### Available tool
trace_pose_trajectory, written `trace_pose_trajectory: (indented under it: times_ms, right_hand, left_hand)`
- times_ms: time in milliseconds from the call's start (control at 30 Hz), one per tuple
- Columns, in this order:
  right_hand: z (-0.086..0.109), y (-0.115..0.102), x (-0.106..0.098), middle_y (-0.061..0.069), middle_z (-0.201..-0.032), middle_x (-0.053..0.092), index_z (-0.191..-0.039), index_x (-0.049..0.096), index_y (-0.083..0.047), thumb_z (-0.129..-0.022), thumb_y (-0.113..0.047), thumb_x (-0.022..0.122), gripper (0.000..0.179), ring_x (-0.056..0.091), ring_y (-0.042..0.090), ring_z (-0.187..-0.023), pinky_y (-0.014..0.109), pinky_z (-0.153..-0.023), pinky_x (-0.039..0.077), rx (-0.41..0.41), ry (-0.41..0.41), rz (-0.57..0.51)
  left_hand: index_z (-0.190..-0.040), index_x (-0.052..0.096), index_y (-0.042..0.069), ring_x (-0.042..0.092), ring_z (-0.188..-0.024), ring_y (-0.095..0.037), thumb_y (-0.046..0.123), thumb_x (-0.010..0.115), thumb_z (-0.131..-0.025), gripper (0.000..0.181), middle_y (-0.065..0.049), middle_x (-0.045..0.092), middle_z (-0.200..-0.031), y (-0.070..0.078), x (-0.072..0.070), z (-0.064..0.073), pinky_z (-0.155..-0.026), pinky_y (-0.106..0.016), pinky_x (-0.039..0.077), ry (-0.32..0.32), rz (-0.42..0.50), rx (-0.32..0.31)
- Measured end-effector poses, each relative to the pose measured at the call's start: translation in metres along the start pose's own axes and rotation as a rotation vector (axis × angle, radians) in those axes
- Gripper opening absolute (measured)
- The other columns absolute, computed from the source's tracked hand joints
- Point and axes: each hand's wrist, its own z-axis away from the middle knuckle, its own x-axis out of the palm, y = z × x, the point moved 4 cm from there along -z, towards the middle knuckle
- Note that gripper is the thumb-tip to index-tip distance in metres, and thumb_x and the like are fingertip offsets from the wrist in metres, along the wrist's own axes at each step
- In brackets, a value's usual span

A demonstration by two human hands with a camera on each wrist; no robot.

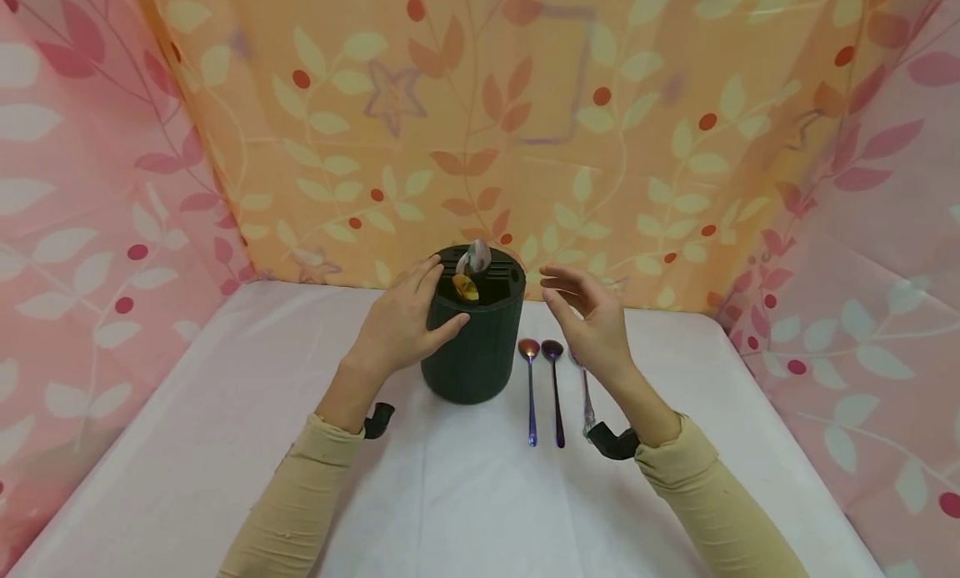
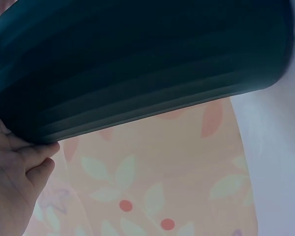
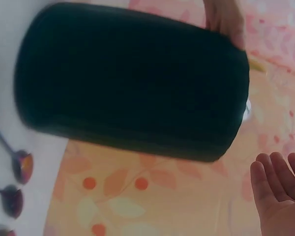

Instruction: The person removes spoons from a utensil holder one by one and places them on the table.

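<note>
A dark green cylindrical utensil holder (image 1: 472, 357) stands upright on the table, its top slotted on the far side. Spoons poke out of it, with a silvery spoon bowl (image 1: 478, 255) and a yellow-gold one (image 1: 466, 289) showing. My left hand (image 1: 401, 315) rests on the holder's left side near the rim, fingers extended and thumb along the front. Just right of the holder, apart from it, my right hand (image 1: 596, 324) hovers with relaxed fingers and holds nothing. Beneath and beside it lie a reddish-purple spoon (image 1: 529, 378), a dark purple spoon (image 1: 556, 386) and another spoon (image 1: 587, 403), partly hidden by the hand.
White cloth covers the table (image 1: 465, 495). An orange leaf-patterned curtain (image 1: 465, 144) hangs close behind the holder, and pink ones (image 1: 82, 228) close off both sides. Black curved pieces (image 1: 613, 441) stick out at both wrists.
</note>
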Motion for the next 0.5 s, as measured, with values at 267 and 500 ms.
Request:
trace_pose_trajectory:
  times_ms: [267, 500]
  right_hand:
    - [-0.013, -0.021, 0.034, 0.024, -0.115, 0.061, -0.115, 0.058, 0.011, -0.085, 0.009, 0.063, 0.031, 0.062, 0.038, -0.101, 0.048, -0.088, 0.050, -0.128, -0.124, -0.011]
    - [-0.023, -0.027, 0.054, 0.026, -0.109, 0.062, -0.113, 0.058, 0.014, -0.082, 0.013, 0.065, 0.031, 0.064, 0.038, -0.093, 0.041, -0.081, 0.055, -0.197, -0.168, -0.024]
  left_hand:
    - [-0.144, 0.036, 0.000, 0.029, -0.139, -0.028, 0.070, 0.043, -0.086, 0.091, -0.013, 0.034, -0.150, 0.002, -0.002, -0.001, -0.109, -0.047, 0.032, 0.006, -0.004, 0.018]
    - [-0.144, 0.035, -0.001, 0.029, -0.139, -0.028, 0.068, 0.043, -0.087, 0.090, -0.013, 0.033, -0.150, 0.002, -0.002, 0.000, -0.109, -0.047, 0.033, 0.006, 0.004, 0.025]
